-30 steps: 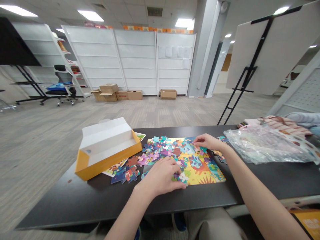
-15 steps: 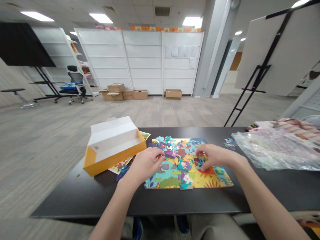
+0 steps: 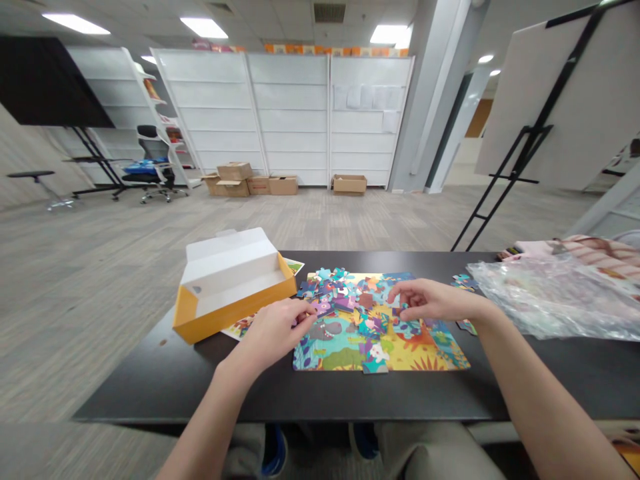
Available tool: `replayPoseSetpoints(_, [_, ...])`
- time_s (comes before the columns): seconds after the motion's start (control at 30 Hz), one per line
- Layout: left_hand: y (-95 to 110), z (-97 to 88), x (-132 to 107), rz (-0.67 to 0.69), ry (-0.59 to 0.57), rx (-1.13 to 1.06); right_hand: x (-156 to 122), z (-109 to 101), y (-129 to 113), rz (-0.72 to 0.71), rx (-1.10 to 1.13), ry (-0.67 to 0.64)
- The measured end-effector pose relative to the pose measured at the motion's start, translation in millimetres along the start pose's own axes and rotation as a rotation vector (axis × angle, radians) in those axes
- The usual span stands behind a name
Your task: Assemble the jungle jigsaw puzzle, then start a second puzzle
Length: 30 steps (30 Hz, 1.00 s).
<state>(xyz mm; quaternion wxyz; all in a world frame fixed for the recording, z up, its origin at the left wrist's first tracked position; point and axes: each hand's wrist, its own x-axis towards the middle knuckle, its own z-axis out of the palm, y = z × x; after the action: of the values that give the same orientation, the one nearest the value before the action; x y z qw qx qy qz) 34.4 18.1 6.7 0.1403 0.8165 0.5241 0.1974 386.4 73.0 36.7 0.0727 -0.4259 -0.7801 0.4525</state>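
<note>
The principal risk lay in the crowded left and centre of the puzzle board [image 3: 345,361]; the heap of loose pieces [image 3: 327,285] stood stacked and overlapping across its far-left part, so a sideways sweep of the left hand [image 3: 277,328] could have slid several out together, toward the yellow box [image 3: 235,313] or onto the table [image 3: 210,395]. A teal piece with a white figure [image 3: 376,361] overlapped the near edge of the board; a brushing wrist could have pushed it off. At the right, a small cluster of pieces [image 3: 465,283] lay on the table between the board and the plastic bag [image 3: 527,303]; a shift of the crumpled bag could have covered them.

The left hand hung at the left edge of the board, thumb and forefinger close together in a narrow gap; owing to blur and the hand's own cover, whether a piece was pinched there could not be told. The right hand [image 3: 427,300] arched over the right-hand part of the board, thumb moderately wide of the fingers; no piece showed plainly in between.

Compared with the frame half a second earlier, the right hand had shifted toward the far side, exposing more blue pattern beneath it; the left hand had drawn leftward, uncovering purple pieces; the teal piece had kept its place at the near edge.
</note>
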Motion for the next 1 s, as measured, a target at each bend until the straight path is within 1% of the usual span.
replayPoseSetpoints(0.1, [-2,-4.8,-4,-0.002,-0.103,-0.044,3,2,-1,-0.069,0.032,0.011])
replayPoseSetpoints(0.2, [-6,-6.1,-9,0.027,-0.176,-0.07,7,4,3,-0.076,0.044,-0.008])
replayPoseSetpoints(0.3, [-10,-7.0,-14,0.073,-0.167,-0.043,11,5,7,-0.074,0.052,-0.025])
replayPoseSetpoints(0.4, [-12,-10.7,-22,0.091,-0.145,-0.02,15,11,4,-0.1,0.05,-0.003])
replayPoseSetpoints(0.47, [-13,-13.0,-27,0.082,-0.154,-0.018,19,19,-5,-0.134,0.036,0.028])
replayPoseSetpoints(0.53, [-13,-13.2,-31,0.079,-0.173,-0.025,21,28,-21,-0.142,0.032,0.025])
replayPoseSetpoints(0.6, [-14,-11.0,-33,0.086,-0.187,-0.03,23,38,-41,-0.115,0.019,0.011])
replayPoseSetpoints(0.7, [-16,-6.5,-34,0.104,-0.182,-0.03,26,52,-72,-0.085,-0.074,0.086])
replayPoseSetpoints(0.77, [-16,-5.1,-34,0.111,-0.176,-0.034,29,61,-88,-0.061,-0.114,0.13])
replayPoseSetpoints(0.8, [-15,-5.0,-34,0.114,-0.174,-0.039,32,66,-93,-0.039,-0.127,0.131])
replayPoseSetpoints(0.9, [-14,-5.5,-34,0.117,-0.173,-0.041,42,81,-95,0.036,-0.143,0.068])
replayPoseSetpoints(1.0, [-14,-4.6,-35,0.117,-0.166,-0.028,52,92,-84,0.022,-0.078,0.025])
